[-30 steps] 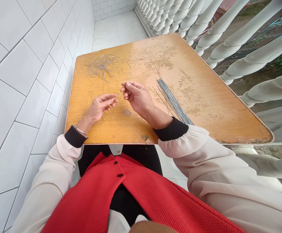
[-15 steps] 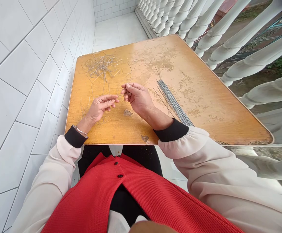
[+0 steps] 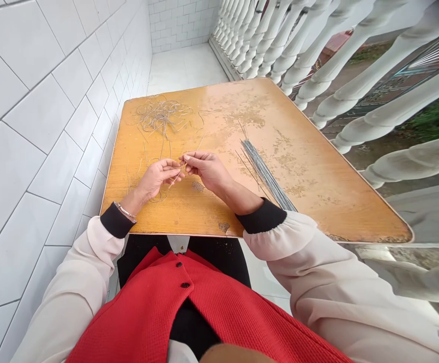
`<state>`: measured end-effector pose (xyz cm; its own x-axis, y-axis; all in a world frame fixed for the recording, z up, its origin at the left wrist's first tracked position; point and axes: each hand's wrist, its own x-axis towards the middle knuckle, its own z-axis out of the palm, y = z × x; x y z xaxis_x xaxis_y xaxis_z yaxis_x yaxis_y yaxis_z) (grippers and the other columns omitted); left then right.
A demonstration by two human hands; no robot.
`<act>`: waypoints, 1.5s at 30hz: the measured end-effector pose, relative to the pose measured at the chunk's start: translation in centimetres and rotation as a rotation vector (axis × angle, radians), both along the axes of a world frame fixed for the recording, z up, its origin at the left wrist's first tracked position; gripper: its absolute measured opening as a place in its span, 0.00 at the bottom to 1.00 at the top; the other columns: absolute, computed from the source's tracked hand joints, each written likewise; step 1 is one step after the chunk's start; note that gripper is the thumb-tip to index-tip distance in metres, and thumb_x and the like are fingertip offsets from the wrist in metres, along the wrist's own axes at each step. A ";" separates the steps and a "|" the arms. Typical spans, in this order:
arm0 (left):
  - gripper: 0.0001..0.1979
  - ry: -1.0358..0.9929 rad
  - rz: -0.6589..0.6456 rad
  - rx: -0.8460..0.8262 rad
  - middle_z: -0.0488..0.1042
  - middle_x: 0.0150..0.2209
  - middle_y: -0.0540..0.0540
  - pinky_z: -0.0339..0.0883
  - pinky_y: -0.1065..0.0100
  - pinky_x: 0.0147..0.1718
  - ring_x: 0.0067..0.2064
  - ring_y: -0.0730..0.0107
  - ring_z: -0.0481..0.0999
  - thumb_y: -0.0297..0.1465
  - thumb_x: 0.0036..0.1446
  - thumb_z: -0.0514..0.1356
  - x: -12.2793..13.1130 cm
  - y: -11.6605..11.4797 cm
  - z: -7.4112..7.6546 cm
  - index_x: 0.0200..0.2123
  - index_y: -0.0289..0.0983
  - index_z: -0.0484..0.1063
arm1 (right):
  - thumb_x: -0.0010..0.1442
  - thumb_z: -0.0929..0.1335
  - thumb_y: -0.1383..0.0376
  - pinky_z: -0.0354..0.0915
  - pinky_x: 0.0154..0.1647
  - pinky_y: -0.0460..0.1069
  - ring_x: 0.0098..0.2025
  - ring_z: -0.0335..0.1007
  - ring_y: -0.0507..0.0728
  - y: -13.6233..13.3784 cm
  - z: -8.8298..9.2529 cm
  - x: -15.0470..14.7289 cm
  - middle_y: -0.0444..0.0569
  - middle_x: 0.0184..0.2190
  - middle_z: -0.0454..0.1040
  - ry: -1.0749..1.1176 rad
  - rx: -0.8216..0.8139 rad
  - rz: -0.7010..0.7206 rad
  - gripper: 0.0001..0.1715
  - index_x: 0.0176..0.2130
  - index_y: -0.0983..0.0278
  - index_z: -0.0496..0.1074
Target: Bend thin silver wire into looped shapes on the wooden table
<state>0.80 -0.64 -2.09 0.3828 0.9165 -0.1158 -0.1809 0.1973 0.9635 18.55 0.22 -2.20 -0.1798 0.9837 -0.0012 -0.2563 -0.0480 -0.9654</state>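
A white tiled wall (image 3: 26, 91) runs along the left and a white railing (image 3: 280, 55) along the right, with a worn wooden table (image 3: 340, 212) between them under the hands. The left hand (image 3: 158, 176) and right hand (image 3: 208, 169) are close together, fingertips nearly meeting, both apparently pinched on a thin strand (image 3: 175, 179) whose end pokes out below the fingers. Whether the fingertips touch cannot be told. Beyond the left hand lies a loose tangle of wire (image 3: 165, 116); just beyond the right wrist lies a bundle of straight wires (image 3: 267, 174). Handling so fine a strand well probably calls for a light, close pinch, one hand steadying while the other guides. Working clear of the tangle should help avoid snags; a hard squeeze or sharp pull could kink the strand.
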 end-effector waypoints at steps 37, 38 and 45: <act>0.05 0.006 0.412 -0.068 0.77 0.28 0.54 0.62 0.78 0.25 0.24 0.85 0.74 0.24 0.64 0.62 1.1 -0.6 1.9 0.34 0.35 0.70 | 0.55 0.75 0.44 0.69 0.30 0.46 0.27 0.69 0.50 -1.2 -1.1 -0.6 0.44 0.29 0.78 -0.162 0.346 -0.045 0.22 0.35 0.60 0.80; 0.05 0.020 0.418 -0.062 0.77 0.28 0.54 0.62 0.78 0.25 0.25 0.85 0.74 0.24 0.64 0.62 1.1 -0.5 1.9 0.35 0.35 0.70 | 0.55 0.76 0.44 0.69 0.30 0.46 0.28 0.70 0.49 -1.3 -1.0 -0.7 0.45 0.32 0.80 -0.131 0.317 -0.035 0.22 0.35 0.60 0.79; 0.02 0.087 0.442 -0.023 0.77 0.28 0.54 0.63 0.79 0.26 0.25 0.84 0.75 0.25 0.64 0.61 1.0 0.0 1.7 0.37 0.35 0.70 | 0.56 0.74 0.43 0.71 0.31 0.45 0.33 0.76 0.50 -1.6 -0.7 -1.1 0.47 0.39 0.82 -0.043 0.184 0.009 0.25 0.33 0.60 0.73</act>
